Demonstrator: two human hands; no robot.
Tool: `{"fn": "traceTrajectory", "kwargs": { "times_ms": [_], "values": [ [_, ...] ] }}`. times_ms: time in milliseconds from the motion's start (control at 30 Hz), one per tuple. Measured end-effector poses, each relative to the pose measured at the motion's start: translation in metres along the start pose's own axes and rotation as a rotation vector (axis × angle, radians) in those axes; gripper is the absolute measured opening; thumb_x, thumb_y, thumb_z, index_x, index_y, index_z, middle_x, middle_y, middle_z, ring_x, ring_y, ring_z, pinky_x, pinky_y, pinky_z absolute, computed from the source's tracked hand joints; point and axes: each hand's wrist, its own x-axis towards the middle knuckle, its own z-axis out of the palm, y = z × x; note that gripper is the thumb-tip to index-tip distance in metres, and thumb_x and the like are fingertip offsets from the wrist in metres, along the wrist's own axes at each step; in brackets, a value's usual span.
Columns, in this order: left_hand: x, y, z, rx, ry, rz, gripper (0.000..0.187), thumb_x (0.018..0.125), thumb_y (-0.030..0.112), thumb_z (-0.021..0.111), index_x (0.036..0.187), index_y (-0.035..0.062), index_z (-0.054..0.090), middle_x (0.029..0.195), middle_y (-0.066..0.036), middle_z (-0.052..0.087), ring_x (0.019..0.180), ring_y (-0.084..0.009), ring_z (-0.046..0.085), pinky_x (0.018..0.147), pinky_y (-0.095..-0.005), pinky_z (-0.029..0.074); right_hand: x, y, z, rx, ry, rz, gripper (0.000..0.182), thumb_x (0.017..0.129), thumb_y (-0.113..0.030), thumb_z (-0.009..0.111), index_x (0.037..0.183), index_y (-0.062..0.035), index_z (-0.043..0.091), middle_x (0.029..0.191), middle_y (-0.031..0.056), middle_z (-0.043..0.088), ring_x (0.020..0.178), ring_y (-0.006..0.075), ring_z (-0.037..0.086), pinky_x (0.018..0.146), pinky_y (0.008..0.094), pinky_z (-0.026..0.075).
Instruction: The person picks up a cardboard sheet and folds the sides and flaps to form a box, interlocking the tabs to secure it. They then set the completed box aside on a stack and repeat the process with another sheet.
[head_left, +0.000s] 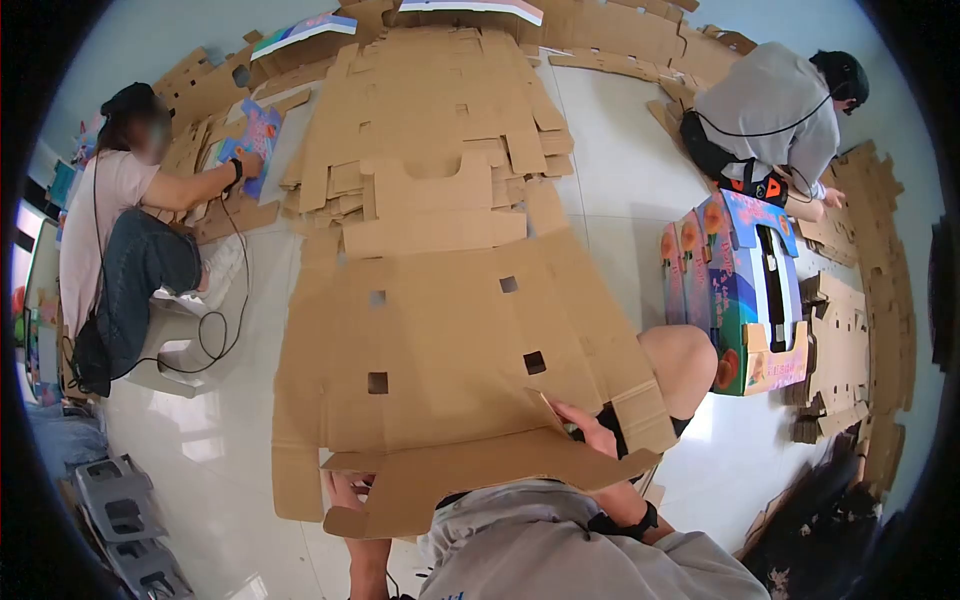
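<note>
Both hands gripped a flat die-cut cardboard sheet (450,340) lying across the person's lap: the right hand (590,430) pinched its near flap, the left hand (350,492) clasped the near-left corner.

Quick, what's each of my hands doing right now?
Left hand: grips the near flap of the flat cardboard sheet from beneath, mostly hidden.
Right hand: closed on the same sheet's folded flap edge.
</note>
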Motion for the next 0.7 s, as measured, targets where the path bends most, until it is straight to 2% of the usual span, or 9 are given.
{"fn": "traceTrajectory", "kwargs": {
  "times_ms": [167,267,300,333,400,467,533,600,700],
  "values": [
    [0.005,-0.089,0.086,-0.518,0.368,-0.228,0.060,0.092,0.011,0.080,0.143,0.0049,0.047,0.137,-0.015,0.047,0.124,-0.0266,0.056,0.097,-0.0391,0.053,-0.035,0.002,-0.012,0.071,-0.265,0.343,0.064,0.095,-0.022,0.080,0.148,0.0002,0.051,0.137,0.0229,0.069,0.123,0.0363,0.070,0.105,0.0411,0.056],
    [0.028,-0.080,0.096,-0.781,0.557,-0.232,0.070,0.089,0.017,0.085,0.145,0.0052,0.045,0.146,-0.015,0.044,0.127,-0.0255,0.054,0.100,-0.0392,0.052,-0.061,0.014,-0.026,0.015,-0.424,0.379,0.049,0.095,-0.020,0.077,0.138,-0.0026,0.062,0.123,0.0209,0.074,0.112,0.0368,0.074,0.099,0.0419,0.058],
    [0.040,-0.042,0.083,-0.803,0.603,-0.185,0.070,0.088,0.019,0.086,0.144,0.0051,0.047,0.146,-0.016,0.046,0.128,-0.0253,0.053,0.101,-0.0398,0.053,-0.069,0.018,-0.035,0.009,-0.504,0.388,0.044,0.095,-0.019,0.077,0.134,-0.0033,0.065,0.119,0.0202,0.075,0.109,0.0370,0.074,0.097,0.0421,0.059],
    [0.045,-0.046,0.080,-0.976,0.594,-0.224,0.071,0.087,0.021,0.087,0.144,0.0051,0.048,0.146,-0.016,0.048,0.129,-0.0254,0.053,0.101,-0.0410,0.053,-0.075,0.019,-0.043,-0.033,-0.554,0.388,0.029,0.095,-0.016,0.075,0.120,-0.0037,0.071,0.111,0.0189,0.076,0.102,0.0382,0.075,0.091,0.0426,0.060],
    [0.053,-0.101,0.075,-1.467,0.524,-0.404,0.071,0.086,0.024,0.088,0.144,0.0055,0.051,0.146,-0.017,0.052,0.131,-0.0259,0.053,0.102,-0.0438,0.053,-0.089,0.019,-0.059,-0.105,-0.547,0.495,0.027,0.092,-0.014,0.076,0.116,-0.0026,0.070,0.104,0.0200,0.076,0.099,0.0381,0.075,0.088,0.0445,0.060],
    [0.050,-0.129,0.073,-1.647,0.436,-0.513,0.071,0.086,0.025,0.088,0.143,0.0057,0.052,0.145,-0.017,0.055,0.131,-0.0270,0.054,0.103,-0.0462,0.052,-0.099,0.015,-0.072,-0.309,-0.436,0.561,0.028,0.089,-0.012,0.077,0.114,-0.0016,0.070,0.101,0.0212,0.074,0.097,0.0386,0.074,0.084,0.0461,0.060],
    [0.046,-0.121,0.075,-1.386,0.428,-0.431,0.068,0.086,0.024,0.088,0.143,0.0056,0.054,0.143,-0.018,0.058,0.129,-0.0287,0.055,0.104,-0.0476,0.052,-0.098,0.014,-0.082,-0.642,-0.203,0.568,0.031,0.086,-0.011,0.079,0.114,-0.0009,0.070,0.101,0.0225,0.072,0.095,0.0396,0.073,0.080,0.0475,0.059],
    [0.039,-0.107,0.079,-1.130,0.413,-0.353,0.066,0.086,0.023,0.087,0.142,0.0055,0.055,0.140,-0.018,0.060,0.127,-0.0303,0.056,0.105,-0.0490,0.051,-0.088,0.022,-0.090,-0.790,0.131,0.434,0.050,0.083,-0.008,0.081,0.131,-0.0098,0.067,0.112,0.0184,0.070,0.102,0.0378,0.071,0.083,0.0469,0.056],
    [0.033,-0.074,0.062,-0.304,0.343,-0.002,0.065,0.086,0.019,0.086,0.142,0.0038,0.056,0.141,-0.019,0.062,0.128,-0.0358,0.057,0.110,-0.0494,0.048,-0.033,-0.001,-0.099,-0.913,0.144,0.231,0.055,0.077,-0.009,0.085,0.130,-0.0107,0.069,0.126,0.0179,0.066,0.121,0.0399,0.062,0.103,0.0486,0.048]
  ]
}}
